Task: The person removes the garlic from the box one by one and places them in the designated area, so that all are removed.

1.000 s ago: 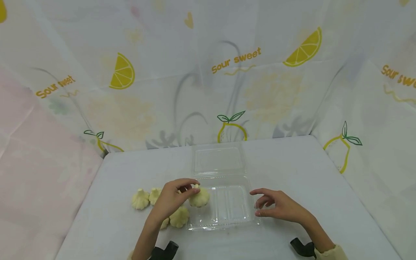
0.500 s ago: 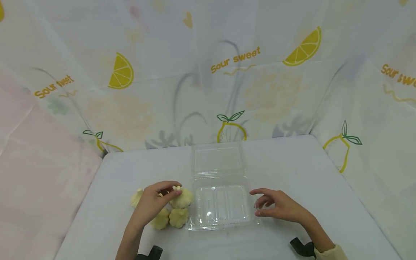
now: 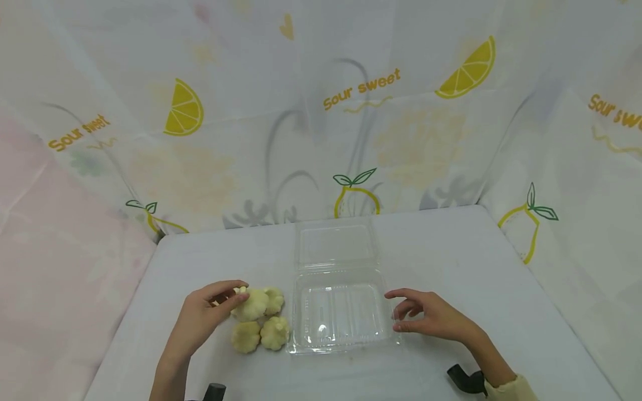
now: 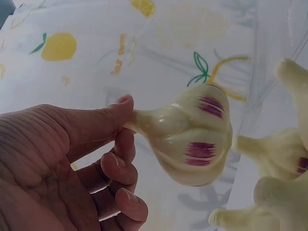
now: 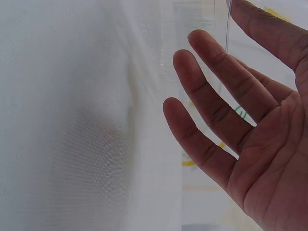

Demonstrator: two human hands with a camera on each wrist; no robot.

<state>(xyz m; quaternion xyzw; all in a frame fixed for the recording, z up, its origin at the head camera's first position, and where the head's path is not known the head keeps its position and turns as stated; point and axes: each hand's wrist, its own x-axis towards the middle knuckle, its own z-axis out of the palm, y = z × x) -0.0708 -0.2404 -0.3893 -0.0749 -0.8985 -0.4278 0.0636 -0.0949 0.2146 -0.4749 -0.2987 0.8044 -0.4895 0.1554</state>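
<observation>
My left hand (image 3: 203,312) pinches a pale garlic bulb (image 3: 252,306) by its stem, between thumb and fingertips. In the left wrist view this garlic bulb (image 4: 192,139) shows purple streaks and points away from the fingers. Below and beside it on the table are more garlic bulbs, one at the back (image 3: 273,301), one in front (image 3: 246,337) and one near the box (image 3: 275,333). To their right lies a clear plastic clamshell box (image 3: 346,350), lid folded back. My right hand (image 3: 431,316) is at the box's right edge, its fingers (image 5: 204,139) spread and loosely bent.
The clear lid (image 3: 337,245) lies flat behind the box, towards the back edge of the white table (image 3: 441,245). A printed lemon cloth (image 3: 261,139) hangs behind and at the sides. A black wrist mount (image 3: 466,380) shows at the right sleeve.
My left hand has moved left with the garlic bulb, from over the box's left side to above the other bulbs. The right hand has stayed at the box's edge.
</observation>
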